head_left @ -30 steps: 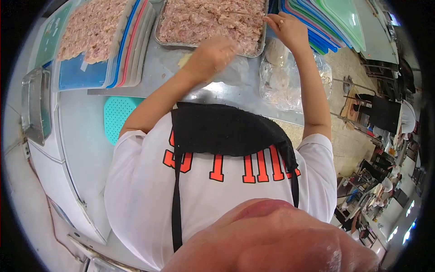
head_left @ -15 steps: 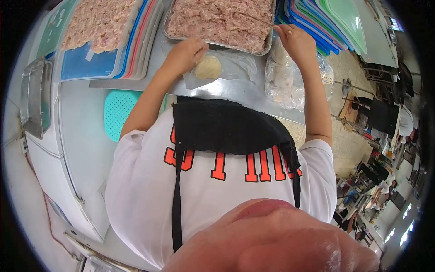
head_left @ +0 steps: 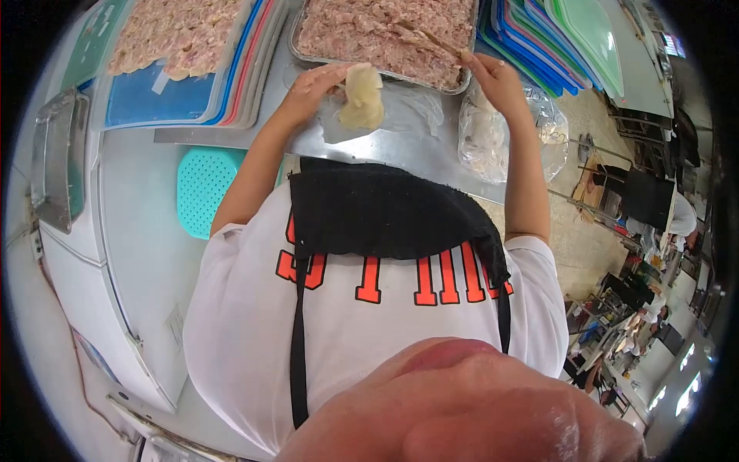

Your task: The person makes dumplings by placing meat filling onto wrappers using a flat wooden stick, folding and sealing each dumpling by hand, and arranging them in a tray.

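My left hand (head_left: 314, 86) is closed on the edge of a round, pale dough wrapper (head_left: 363, 98), which hangs tilted and partly folded over a clear plastic sheet (head_left: 408, 108). My right hand (head_left: 499, 83) grips the end of a thin brown wooden stick (head_left: 431, 38). The stick's far end rests on the raw minced meat (head_left: 362, 31) that fills a metal tray (head_left: 392, 75) in front of me. A plastic bag (head_left: 485, 138) of pale, rounded pieces lies beneath my right wrist.
Stacked plastic trays (head_left: 158, 104) at the left carry rows of filled pieces (head_left: 173, 38). More coloured trays (head_left: 539, 46) lean at the right. Below the metal table (head_left: 369, 146) is a turquoise perforated basket (head_left: 206, 189). A metal pan (head_left: 58, 162) stands far left.
My left hand has lifted the wrapper from lying flat to hanging tilted. The stick in my right hand has tipped and shows more clearly above the meat.
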A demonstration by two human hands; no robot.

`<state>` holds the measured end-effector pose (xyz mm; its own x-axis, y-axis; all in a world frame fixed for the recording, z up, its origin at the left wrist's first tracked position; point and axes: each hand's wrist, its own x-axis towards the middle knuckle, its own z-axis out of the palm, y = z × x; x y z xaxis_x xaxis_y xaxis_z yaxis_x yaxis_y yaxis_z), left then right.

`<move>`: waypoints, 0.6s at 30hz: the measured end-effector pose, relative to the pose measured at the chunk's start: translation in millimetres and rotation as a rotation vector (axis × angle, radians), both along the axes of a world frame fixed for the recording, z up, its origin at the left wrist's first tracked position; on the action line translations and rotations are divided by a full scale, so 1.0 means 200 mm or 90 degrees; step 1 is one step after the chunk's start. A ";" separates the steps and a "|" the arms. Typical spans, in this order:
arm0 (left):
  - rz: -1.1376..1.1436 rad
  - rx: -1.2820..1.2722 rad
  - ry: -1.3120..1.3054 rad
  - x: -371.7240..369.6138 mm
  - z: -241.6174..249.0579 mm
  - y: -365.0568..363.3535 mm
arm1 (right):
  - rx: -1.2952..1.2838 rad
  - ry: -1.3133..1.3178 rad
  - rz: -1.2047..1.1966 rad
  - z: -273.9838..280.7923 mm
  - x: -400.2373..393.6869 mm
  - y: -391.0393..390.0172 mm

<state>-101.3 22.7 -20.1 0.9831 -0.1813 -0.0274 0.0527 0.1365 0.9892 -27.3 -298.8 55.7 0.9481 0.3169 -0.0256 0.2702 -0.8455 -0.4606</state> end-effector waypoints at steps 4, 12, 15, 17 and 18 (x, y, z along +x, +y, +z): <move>0.007 0.249 -0.123 0.03 -0.04 -0.01 | 0.257 0.127 0.010 -0.10 -0.10 0.18; 0.052 -0.368 0.132 0.05 0.00 -0.04 | 0.512 0.261 0.066 -0.24 -0.19 0.52; 0.007 -0.257 0.069 0.05 0.03 -0.04 | 0.526 0.426 -0.018 -0.17 -0.21 0.52; 0.006 -0.335 0.113 0.06 0.04 -0.02 | 0.591 0.441 -0.022 -0.20 -0.21 0.52; 0.004 -0.413 0.158 0.05 0.04 -0.01 | 0.658 0.456 -0.028 -0.21 -0.21 0.52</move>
<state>-90.3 21.5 -12.3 0.9631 -0.2305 -0.1392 0.2633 0.6977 0.6662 -68.5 -194.5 14.0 0.8345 0.4645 -0.2965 -0.3324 -0.0050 -0.9431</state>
